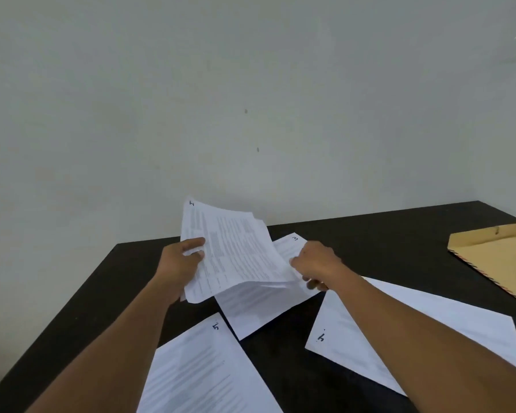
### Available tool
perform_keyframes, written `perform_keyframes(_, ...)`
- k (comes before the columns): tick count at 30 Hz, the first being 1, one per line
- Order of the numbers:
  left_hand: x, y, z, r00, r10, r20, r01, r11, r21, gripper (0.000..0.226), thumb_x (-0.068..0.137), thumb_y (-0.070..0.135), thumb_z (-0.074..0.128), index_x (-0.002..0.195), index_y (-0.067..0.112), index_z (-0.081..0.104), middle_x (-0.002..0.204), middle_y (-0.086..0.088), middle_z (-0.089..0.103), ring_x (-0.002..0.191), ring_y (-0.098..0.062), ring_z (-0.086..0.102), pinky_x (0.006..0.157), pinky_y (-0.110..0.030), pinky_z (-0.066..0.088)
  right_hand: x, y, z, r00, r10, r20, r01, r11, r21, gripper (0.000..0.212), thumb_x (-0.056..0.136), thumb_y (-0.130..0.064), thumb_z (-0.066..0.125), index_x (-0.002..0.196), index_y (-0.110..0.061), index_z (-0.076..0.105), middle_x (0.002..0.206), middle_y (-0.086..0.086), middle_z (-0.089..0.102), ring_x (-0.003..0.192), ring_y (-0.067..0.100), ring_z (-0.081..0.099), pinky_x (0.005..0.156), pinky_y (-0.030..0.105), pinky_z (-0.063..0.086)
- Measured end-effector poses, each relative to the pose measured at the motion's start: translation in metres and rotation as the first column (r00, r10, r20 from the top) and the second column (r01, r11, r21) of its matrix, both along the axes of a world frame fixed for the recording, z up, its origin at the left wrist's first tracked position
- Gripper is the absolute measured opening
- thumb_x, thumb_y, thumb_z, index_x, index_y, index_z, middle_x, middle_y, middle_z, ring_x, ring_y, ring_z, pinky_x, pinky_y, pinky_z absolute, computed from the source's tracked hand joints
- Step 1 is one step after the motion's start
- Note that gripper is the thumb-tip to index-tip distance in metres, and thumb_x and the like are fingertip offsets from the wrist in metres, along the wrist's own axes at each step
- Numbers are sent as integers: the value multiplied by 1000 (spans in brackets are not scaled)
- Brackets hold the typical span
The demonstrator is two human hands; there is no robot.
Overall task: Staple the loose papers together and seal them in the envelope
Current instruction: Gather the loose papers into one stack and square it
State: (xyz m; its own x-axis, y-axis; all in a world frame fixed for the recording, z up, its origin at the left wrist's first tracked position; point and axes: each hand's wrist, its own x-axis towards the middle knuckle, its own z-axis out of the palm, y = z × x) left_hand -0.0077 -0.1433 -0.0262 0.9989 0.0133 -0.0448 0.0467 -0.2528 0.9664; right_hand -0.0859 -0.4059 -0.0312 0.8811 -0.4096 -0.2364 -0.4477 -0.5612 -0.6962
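Black table (pixel 370 242), left hand (pixel 179 263) fingers gripping sheaf marked "1" (pixel 236 251), right hand (pixel 316 260) pinching its edge

held stack (pixel 233 251) "1", sheet (pixel 292 244) "3", sheet (pixel 203 368) "5"

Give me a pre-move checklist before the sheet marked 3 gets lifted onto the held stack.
1. Left hand grip on the white printed paper stack: ok.
2. Right hand on the white sheet marked 3: ok, touching its edge.
3. Stack edges squared: not ok, fanned.
4. Other loose white sheets collected: not ok, two lie on the black table.
5. Brown paper envelope reachable: ok.
6. Stapler present: cannot tell, none visible.
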Motion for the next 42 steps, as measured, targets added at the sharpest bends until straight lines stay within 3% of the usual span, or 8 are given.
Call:
perform_keyframes(6, -25, 46, -7, 996, 64, -60, -71, 990, -119, 30, 96, 7, 64, 119, 24, 72, 131, -10, 60, 106, -32, 65, 91, -47, 56, -12, 57, -40, 977, 121, -176, -179, 912, -369, 42, 85, -46, 60, 116, -17, 57, 117, 8, 59, 108, 29, 58, 82, 36, 49)
perform_keyframes(9, -32, 56, -6, 995, 55, -82, -67, 985, -158, 29, 96, 8, 64, 119, 25, 72, 127, -7, 60, 98, -28, 66, 75, -38, 58, -4, 63, -48, 969, 146, -199, -219, 878, -425, 60, 85, -59, 51, 131, -20, 51, 137, 14, 45, 126, 36, 40, 96, 44, 41)
perform_keyframes(15, -33, 79, -6, 986, 53, -159, -86, 975, -207, 28, 96, 10, 63, 117, 28, 71, 124, -5, 57, 96, -30, 63, 63, -37, 56, 5, 53, -49, 974, 70, -217, -174, 843, -510, 64, 80, -69, 57, 130, -31, 50, 141, 18, 41, 128, 39, 37, 102, 45, 37)
perform_keyframes(22, -34, 77, -12, 977, -19, -212, -34, 969, -244, 30, 97, 8, 61, 119, 25, 70, 116, -6, 63, 89, -30, 69, 48, -31, 58, 11, 39, -59, 1000, 11, -14, -17, 870, -493, 44, 84, -50, 70, 121, -27, 61, 130, 9, 52, 119, 33, 48, 100, 43, 46)
perform_keyframes(29, -32, 61, -20, 970, -41, -238, -25, 963, -267, 30, 97, 7, 61, 119, 24, 70, 115, -6, 65, 90, -29, 70, 50, -33, 58, 17, 31, -72, 995, -33, 95, 65, 934, -352, 49, 83, -39, 77, 126, -30, 56, 130, 5, 59, 117, 28, 55, 97, 37, 43)
perform_keyframes(35, -29, 46, -28, 961, -68, -266, -11, 959, -285, 30, 95, 5, 63, 118, 23, 71, 116, -8, 67, 92, -31, 71, 53, -36, 59, 10, 4, -70, 968, -85, 235, 128, 976, -176, 39, 86, 1, 67, 122, -14, 64, 121, 10, 63, 106, 27, 60, 86, 32, 49)
perform_keyframes(39, -29, 23, -31, 957, -101, -270, 22, 960, -280, 29, 96, 5, 62, 118, 22, 70, 112, -7, 67, 87, -27, 70, 47, -31, 57, 4, -13, -50, 965, -173, 196, 76, 904, 421, 41, 89, 11, 56, 121, -13, 66, 115, 8, 64, 94, 25, 64, 71, 33, 54)
perform_keyframes(42, -29, 3, -28, 958, -126, -256, 47, 954, -295, 29, 97, 7, 61, 120, 22, 70, 115, -5, 65, 90, -26, 68, 52, -33, 55, -5, -8, -33, 958, -170, 229, -17, 766, 642, 41, 93, 13, 50, 119, -14, 66, 116, 5, 66, 97, 25, 66, 67, 35, 58)
